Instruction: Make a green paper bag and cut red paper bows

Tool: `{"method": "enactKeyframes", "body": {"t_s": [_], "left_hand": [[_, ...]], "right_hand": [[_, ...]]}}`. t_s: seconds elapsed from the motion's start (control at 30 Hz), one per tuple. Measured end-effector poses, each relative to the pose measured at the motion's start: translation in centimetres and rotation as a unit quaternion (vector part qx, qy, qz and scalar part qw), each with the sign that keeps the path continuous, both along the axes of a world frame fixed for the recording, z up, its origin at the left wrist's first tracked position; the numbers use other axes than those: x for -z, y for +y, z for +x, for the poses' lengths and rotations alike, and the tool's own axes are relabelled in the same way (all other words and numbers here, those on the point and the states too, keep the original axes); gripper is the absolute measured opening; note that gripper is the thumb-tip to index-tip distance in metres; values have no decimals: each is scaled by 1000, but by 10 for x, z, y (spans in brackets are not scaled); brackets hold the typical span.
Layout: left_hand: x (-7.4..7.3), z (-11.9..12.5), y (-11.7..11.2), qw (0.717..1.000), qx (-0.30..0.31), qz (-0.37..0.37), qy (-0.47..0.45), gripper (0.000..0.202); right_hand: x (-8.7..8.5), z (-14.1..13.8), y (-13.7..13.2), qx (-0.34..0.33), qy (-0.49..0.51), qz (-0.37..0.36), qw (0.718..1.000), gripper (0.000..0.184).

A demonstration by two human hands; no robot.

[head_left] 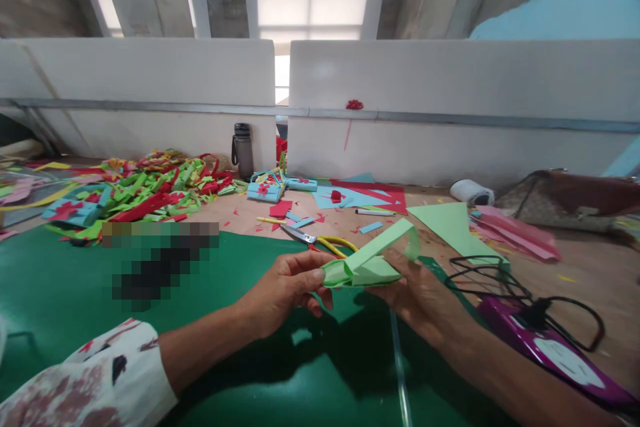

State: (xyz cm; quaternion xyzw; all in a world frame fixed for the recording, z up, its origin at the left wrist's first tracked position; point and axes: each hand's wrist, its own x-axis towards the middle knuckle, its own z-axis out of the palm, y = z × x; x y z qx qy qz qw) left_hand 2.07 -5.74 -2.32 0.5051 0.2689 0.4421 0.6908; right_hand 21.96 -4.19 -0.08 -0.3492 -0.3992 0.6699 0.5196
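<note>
A small light green folded paper bag (375, 271) with a looped paper strap is held above the green mat (240, 360). My left hand (287, 287) pinches its left end between thumb and fingers. Its right end is gripped by my right hand (407, 287), whose fingers are partly hidden by the paper and strap. Just behind the bag lie scissors (336, 243) with yellow handles. Farther back are blue paper bags (265, 191) with red paper flowers. A clear glue stick (399, 367) lies on the mat below my right hand.
Colored paper scraps (155, 187) are heaped at the left, beside a grey bottle (243, 150). Right of me lie green paper (443, 223), a purple power strip (545, 347) with a black cable, and a brown bag (575, 200). A white partition (450, 80) stands behind.
</note>
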Motion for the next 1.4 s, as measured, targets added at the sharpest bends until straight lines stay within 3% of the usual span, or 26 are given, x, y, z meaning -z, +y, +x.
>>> {"method": "enactKeyframes", "body": {"t_s": [0.27, 0.37, 0.43, 0.5, 0.57, 0.6, 0.67, 0.73, 0.83, 1.0, 1.23, 1.4], "left_hand": [[-2, 4, -1, 997, -14, 39, 61, 28], [-7, 3, -5, 984, -66, 94, 138, 29], [-9, 0, -10, 951, -152, 195, 188, 33], [-10, -3, -15, 893, -223, 325, 217, 44], [-10, -3, -20, 844, -255, 416, 222, 55], [-10, -2, -22, 839, -260, 425, 220, 58], [-10, 3, -22, 867, -261, 365, 217, 60], [-12, 11, -20, 915, -242, 237, 219, 64], [-13, 23, -15, 952, -174, 137, 209, 57], [-11, 30, -7, 965, -175, 58, 186, 39], [-5, 27, 0, 988, -147, -13, 40, 30], [-9, 24, 1, 987, -131, -87, -33, 28]], "right_hand": [[5, -2, -2, -34, 0, 24, 999, 16], [4, -2, -1, -7, 7, 8, 1000, 14], [3, -2, 0, 6, 12, 1, 1000, 14], [4, -2, 2, 15, 15, -5, 1000, 14], [4, -3, 2, 21, 17, -9, 1000, 16], [5, -3, 2, 24, 18, -9, 999, 17], [5, -5, 1, 28, 19, -6, 999, 19], [5, -8, 0, 28, 20, 2, 999, 21], [5, -12, -2, 16, 17, 34, 999, 23], [8, -16, -2, 14, -1, 56, 998, 24], [11, -14, -2, 34, -105, 58, 992, 35], [14, -8, 1, 62, -230, 156, 959, 51]]}}
